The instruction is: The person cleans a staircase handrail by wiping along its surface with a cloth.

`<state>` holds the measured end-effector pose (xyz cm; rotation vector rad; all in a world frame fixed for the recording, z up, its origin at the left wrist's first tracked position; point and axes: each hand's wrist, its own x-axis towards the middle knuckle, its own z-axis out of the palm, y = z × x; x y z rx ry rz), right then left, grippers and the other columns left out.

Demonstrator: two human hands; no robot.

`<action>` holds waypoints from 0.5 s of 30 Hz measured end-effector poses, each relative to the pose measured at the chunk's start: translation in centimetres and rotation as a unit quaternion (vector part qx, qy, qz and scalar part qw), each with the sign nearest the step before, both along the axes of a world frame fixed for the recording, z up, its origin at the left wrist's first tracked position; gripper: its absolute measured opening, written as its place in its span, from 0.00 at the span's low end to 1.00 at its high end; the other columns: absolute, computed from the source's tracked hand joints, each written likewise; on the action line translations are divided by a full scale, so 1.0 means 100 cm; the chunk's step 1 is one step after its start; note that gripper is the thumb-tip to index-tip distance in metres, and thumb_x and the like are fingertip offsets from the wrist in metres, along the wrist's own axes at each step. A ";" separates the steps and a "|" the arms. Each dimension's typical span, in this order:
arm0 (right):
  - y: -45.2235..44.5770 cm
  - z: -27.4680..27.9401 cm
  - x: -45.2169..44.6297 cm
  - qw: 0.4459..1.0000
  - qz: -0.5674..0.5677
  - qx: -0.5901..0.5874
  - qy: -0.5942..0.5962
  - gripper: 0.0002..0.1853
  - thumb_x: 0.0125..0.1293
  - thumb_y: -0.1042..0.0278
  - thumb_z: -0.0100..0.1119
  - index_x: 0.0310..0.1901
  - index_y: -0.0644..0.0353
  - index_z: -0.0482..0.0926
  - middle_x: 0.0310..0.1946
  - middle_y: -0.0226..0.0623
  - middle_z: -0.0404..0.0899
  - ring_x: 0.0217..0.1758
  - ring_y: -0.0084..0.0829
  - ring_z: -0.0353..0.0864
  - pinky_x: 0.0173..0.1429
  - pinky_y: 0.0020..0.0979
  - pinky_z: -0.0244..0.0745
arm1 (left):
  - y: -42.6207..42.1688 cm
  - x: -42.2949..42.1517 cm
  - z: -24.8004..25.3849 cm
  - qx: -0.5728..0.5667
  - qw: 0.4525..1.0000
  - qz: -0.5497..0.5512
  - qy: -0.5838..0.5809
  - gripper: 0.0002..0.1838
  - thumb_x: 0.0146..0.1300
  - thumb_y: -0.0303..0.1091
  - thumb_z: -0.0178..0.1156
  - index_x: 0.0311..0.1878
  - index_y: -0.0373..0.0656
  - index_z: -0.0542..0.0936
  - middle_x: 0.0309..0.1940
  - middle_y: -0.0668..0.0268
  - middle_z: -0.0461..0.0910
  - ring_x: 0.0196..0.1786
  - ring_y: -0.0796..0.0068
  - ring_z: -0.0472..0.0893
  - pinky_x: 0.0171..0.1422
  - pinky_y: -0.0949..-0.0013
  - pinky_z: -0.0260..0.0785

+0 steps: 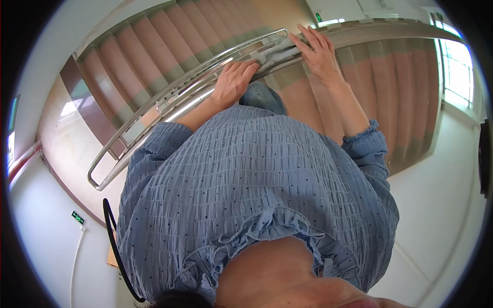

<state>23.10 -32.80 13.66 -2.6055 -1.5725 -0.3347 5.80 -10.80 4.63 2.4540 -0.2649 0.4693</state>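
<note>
Fabric of your blue dotted shirt [262, 169] fills the middle and runs down to its ruffled collar at 6 o'clock. Beyond it, one flight of stairs [149, 46], pink with greenish step edges, spreads between 10 and 11 o'clock, and a second flight [380, 92] lies at 2 o'clock. Steel railing [200, 98] sweeps from 9 o'clock up toward 12, and a broad handrail [380, 31] carries on from 12 round to 2, near a bright window [458, 72]. Your right grip [322, 59] is at 1 o'clock, loose and unclosed, its fingers spread and straightened over the handrail at the far end of a grey cloth. Your left grip [235, 82], just short of 12 o'clock, has its fingers bent over the rail by the cloth's near end; you cannot tell from this view whether they close on the cloth, the rail or both. That grey cloth [277, 54] lies crumpled along the handrail at half past 12, between your two hands. Smallest of all, a green sign [78, 217] sits on the white wall [46, 241] at 8 o'clock.
</note>
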 end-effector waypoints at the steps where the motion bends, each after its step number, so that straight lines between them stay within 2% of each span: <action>1: 0.000 0.002 -0.001 1.000 -0.013 -0.004 -0.018 0.30 0.63 0.71 0.62 0.67 0.33 0.76 0.72 0.27 0.68 0.73 0.35 0.67 0.75 0.45 0.60 | -0.003 0.002 0.001 -0.006 1.000 -0.001 -0.015 0.18 0.64 0.28 0.53 0.57 0.42 0.77 0.60 0.59 0.79 0.60 0.62 0.79 0.64 0.60 0.67; 5: -0.006 0.012 -0.002 1.000 -0.010 -0.010 -0.027 0.30 0.63 0.70 0.61 0.67 0.33 0.76 0.73 0.27 0.67 0.74 0.35 0.66 0.75 0.46 0.61 | -0.013 0.003 -0.010 0.006 1.000 -0.012 -0.006 0.17 0.65 0.29 0.53 0.57 0.42 0.76 0.62 0.58 0.78 0.63 0.60 0.78 0.65 0.58 0.67; 8: -0.020 0.010 -0.002 1.000 0.002 -0.015 -0.028 0.27 0.62 0.71 0.60 0.63 0.35 0.80 0.73 0.27 0.66 0.74 0.35 0.66 0.73 0.46 0.64 | -0.016 0.002 -0.014 0.047 0.998 -0.024 -0.030 0.17 0.65 0.29 0.54 0.57 0.41 0.76 0.63 0.56 0.78 0.66 0.58 0.76 0.65 0.58 0.67; 10: -0.030 -0.004 -0.003 0.997 0.002 -0.070 0.023 0.23 0.60 0.73 0.61 0.57 0.38 0.84 0.73 0.27 0.67 0.73 0.35 0.67 0.69 0.42 0.70 | -0.012 0.000 -0.015 0.075 0.997 -0.016 -0.021 0.16 0.65 0.30 0.54 0.56 0.41 0.76 0.63 0.55 0.77 0.67 0.57 0.75 0.65 0.58 0.67; 13: -0.032 -0.020 -0.007 0.997 0.003 -0.043 0.065 0.22 0.59 0.75 0.61 0.53 0.40 0.85 0.73 0.28 0.66 0.72 0.35 0.70 0.65 0.38 0.74 | -0.006 -0.005 -0.016 0.103 0.995 0.003 0.017 0.16 0.64 0.30 0.55 0.55 0.41 0.77 0.64 0.54 0.77 0.67 0.57 0.75 0.66 0.57 0.67; 15: -0.026 -0.017 -0.008 0.999 -0.001 -0.014 0.043 0.22 0.58 0.75 0.61 0.53 0.41 0.85 0.72 0.28 0.67 0.71 0.35 0.71 0.65 0.38 0.74 | -0.006 -0.007 -0.016 0.091 0.996 0.012 0.024 0.16 0.62 0.28 0.56 0.54 0.42 0.78 0.64 0.55 0.77 0.66 0.57 0.76 0.65 0.57 0.69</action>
